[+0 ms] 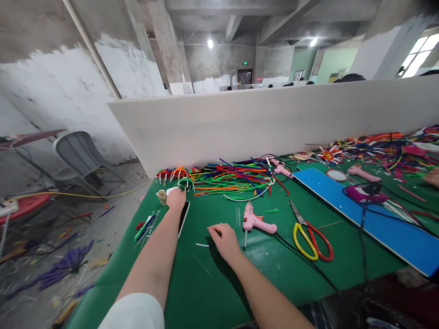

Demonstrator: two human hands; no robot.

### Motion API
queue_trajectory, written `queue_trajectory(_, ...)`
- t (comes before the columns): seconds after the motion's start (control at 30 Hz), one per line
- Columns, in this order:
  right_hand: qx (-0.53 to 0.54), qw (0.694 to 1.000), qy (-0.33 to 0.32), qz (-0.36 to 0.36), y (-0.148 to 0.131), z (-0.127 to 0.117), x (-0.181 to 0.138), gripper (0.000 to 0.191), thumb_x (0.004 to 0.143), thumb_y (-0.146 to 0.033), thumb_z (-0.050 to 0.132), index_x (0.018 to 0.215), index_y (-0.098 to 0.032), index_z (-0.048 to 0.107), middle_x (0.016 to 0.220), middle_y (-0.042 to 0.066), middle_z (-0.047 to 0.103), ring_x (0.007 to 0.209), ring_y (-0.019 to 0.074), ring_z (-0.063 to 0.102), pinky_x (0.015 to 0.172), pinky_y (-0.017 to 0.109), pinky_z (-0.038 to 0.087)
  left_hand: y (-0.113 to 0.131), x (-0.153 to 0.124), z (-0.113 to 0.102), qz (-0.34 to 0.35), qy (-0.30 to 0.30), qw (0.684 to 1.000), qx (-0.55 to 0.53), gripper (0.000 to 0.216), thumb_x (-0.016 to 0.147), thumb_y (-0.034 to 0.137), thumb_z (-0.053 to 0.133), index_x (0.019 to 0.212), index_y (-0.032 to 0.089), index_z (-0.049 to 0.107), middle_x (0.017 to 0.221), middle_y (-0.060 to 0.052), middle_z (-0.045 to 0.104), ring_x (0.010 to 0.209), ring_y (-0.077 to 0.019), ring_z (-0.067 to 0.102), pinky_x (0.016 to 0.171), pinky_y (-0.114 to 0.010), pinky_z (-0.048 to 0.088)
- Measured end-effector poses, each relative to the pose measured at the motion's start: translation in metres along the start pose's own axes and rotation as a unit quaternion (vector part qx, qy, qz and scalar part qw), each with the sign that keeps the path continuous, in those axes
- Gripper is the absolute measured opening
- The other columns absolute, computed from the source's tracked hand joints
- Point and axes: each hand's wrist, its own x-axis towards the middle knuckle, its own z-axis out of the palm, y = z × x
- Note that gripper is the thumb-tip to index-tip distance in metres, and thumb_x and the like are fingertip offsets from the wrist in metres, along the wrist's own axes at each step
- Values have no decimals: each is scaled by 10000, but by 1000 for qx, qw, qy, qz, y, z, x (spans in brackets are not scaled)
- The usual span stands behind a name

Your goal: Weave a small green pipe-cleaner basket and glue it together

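My left hand [176, 198] reaches to the far left of the green table, its fingers curled and partly hidden behind the hand's back. Right at its fingers are a green arched strip [186, 182] and a beige object [161, 197]; I cannot make out what it grips. A phone [184, 220] lies under that wrist. Closer to me, my right hand [225, 241] hovers with thumb and forefinger together, nothing visible between them. A short white strip [202, 245] lies left of it. On its right a pink glue gun [255, 221] rests on the table.
Scissors [305, 233] with yellow and red handles lie right of the glue gun. Behind is a pile of coloured pipe cleaners [233, 178] before a white partition [219, 132]. A blue board [363, 214] carries a purple glue gun [366, 193] and cables. Another person's hand [432, 177] is at far right.
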Motion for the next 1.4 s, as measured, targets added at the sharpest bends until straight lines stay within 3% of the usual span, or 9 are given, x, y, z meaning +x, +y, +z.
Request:
queue_trajectory(0.2, 16, 1000, 10, -14, 0, -1, -1, 219, 793, -246, 457, 804, -204, 673, 782, 17, 664, 772, 145, 545, 716, 253, 387, -26, -56, 4, 100, 84, 991, 22, 436, 770, 463, 380, 1078, 215, 565, 1089, -100, 545, 1009, -261, 490, 828, -344, 390)
queue_trajectory(0.33, 21, 1000, 13, -11, 1, -1, -1, 230, 790, -257, 449, 801, -204, 672, 785, 21, 666, 769, 148, 555, 710, 257, 394, -39, -84, 5, 120, 108, 986, 39, 510, 733, 512, 395, 1121, 208, 524, 1078, -118, 539, 1009, -286, 475, 833, -368, 375)
queue_trajectory(0.57, 28, 999, 14, -13, 7, 0, -2, 258, 800, -287, 429, 823, -187, 665, 808, 37, 668, 791, 157, 573, 736, 271, 405, -37, -96, 4, 62, 62, 995, 52, 613, 693, 516, 435, 1220, 208, 389, 1037, -149, 539, 932, -320, 520, 723, -388, 410)
queue_trajectory(0.87, 32, 999, 3, -1, 7, -2, -3, 260, 797, -309, 435, 825, -188, 664, 800, 31, 668, 799, 161, 577, 737, 274, 410, -32, -101, 6, 34, 56, 996, 59, 703, 717, 455, 457, 1322, 178, 230, 1059, -181, 539, 974, -327, 512, 761, -378, 390)
queue_trajectory(0.97, 32, 999, 1, -2, 5, -1, -3, 258, 799, -296, 434, 824, -183, 664, 797, 33, 666, 790, 161, 573, 728, 274, 408, -29, -90, -10, 70, 100, 990, 69, 731, 717, 540, 434, 1318, 166, 248, 1172, -209, 467, 1024, -355, 476, 802, -418, 371)
queue_trajectory(1.07, 34, 999, -2, -6, 3, 0, -3, 236, 792, -273, 450, 812, -182, 666, 774, 33, 664, 766, 160, 569, 707, 271, 407, -18, -57, -37, 146, 145, 975, 88, 526, 831, 410, 314, 1278, 134, 323, 1268, -188, 394, 1129, -308, 398, 888, -399, 333)
queue_trajectory(1.2, 31, 999, -6, -8, 0, 1, -3, 216, 791, -256, 462, 795, -190, 668, 751, 27, 661, 744, 152, 559, 685, 260, 401, 6, 4, -61, 217, 84, 965, 120, 265, 829, 250, 409, 1020, 146, 561, 1067, -119, 553, 1086, -235, 450, 919, -349, 337)
queue_trajectory(1.3, 25, 1000, -16, -8, -1, 1, -3, 209, 794, -252, 466, 786, -200, 668, 750, 20, 660, 740, 147, 550, 679, 255, 395, 21, 42, -58, 229, 36, 962, 147, 331, 812, 310, 475, 1095, 140, 485, 1099, -88, 514, 945, -187, 524, 787, -397, 447)
queue_trajectory(1.4, 21, 1000, -22, -3, -1, 2, -2, 206, 797, -248, 467, 784, -205, 668, 746, 13, 658, 734, 144, 538, 666, 253, 390, 27, 66, -45, 220, 2, 962, 165, 335, 812, 309, 475, 1103, 144, 478, 1095, -85, 513, 926, -181, 531, 767, -387, 459)
